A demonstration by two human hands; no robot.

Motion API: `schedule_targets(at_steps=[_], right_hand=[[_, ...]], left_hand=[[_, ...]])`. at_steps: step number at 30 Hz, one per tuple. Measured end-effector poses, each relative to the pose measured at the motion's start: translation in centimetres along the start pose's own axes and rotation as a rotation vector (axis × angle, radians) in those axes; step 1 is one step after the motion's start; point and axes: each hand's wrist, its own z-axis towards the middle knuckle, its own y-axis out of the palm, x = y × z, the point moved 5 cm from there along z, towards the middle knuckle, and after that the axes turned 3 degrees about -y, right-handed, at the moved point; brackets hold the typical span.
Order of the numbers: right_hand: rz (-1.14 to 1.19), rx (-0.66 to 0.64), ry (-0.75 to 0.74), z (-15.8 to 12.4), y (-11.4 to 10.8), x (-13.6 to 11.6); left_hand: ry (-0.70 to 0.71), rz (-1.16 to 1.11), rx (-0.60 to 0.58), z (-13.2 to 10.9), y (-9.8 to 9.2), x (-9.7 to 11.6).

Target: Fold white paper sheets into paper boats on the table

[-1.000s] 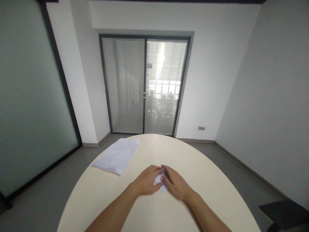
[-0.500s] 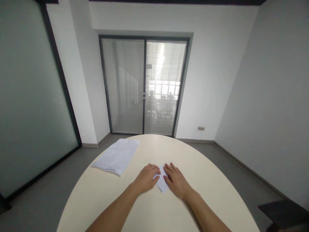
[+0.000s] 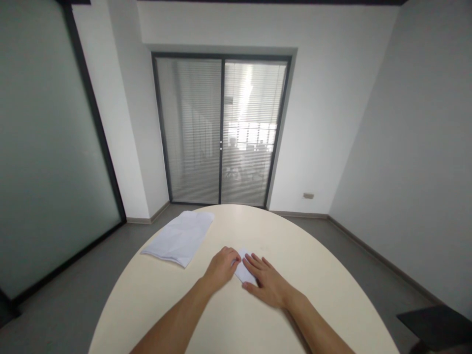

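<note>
A small folded piece of white paper (image 3: 243, 268) lies on the round cream table (image 3: 317, 295), between my two hands. My left hand (image 3: 220, 268) rests with curled fingers on the paper's left edge, fingertips pressing on it. My right hand (image 3: 264, 282) lies flat with fingers stretched out, covering the paper's right side. Most of the paper is hidden under the hands.
A larger stack of white sheets (image 3: 180, 237) lies on the far left part of the table. Beyond the table stands a glass sliding door (image 3: 221, 130) with blinds. A dark object (image 3: 435, 324) sits at the lower right, off the table.
Both hands shifted over the small paper: the left hand moved a little farther away and curled, and the right hand slid back toward me and flattened. The paper looks more compact.
</note>
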Motion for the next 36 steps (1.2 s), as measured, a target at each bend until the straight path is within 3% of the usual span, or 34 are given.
schedule_targets(at_steps=[11, 16, 22, 25, 30, 36], right_hand=[[-0.028, 0.017, 0.053, -0.6, -0.1, 0.6], [-0.016, 0.11, 0.019, -0.6, -0.6, 0.5], [-0.014, 0.297, -0.053, -0.2, -1.7, 0.0], [-0.004, 0.287, -0.049, -0.1, -1.6, 0.2], [-0.043, 0.161, 0.012, 0.0, -0.7, 1.1], [-0.038, 0.25, -0.057, 0.2, -1.1, 1.2]], left_hand=[[0.082, -0.053, -0.124, -1.1, 0.2, 1.9], [0.144, 0.002, -0.215, -1.3, 0.8, 1.6], [0.196, -0.031, -0.206, -1.3, 0.3, 2.0], [0.221, -0.055, -0.175, -1.2, -0.4, 2.8], [0.233, -0.089, -0.141, -1.1, -0.9, 3.2], [0.228, -0.091, -0.153, -1.1, -0.5, 2.9]])
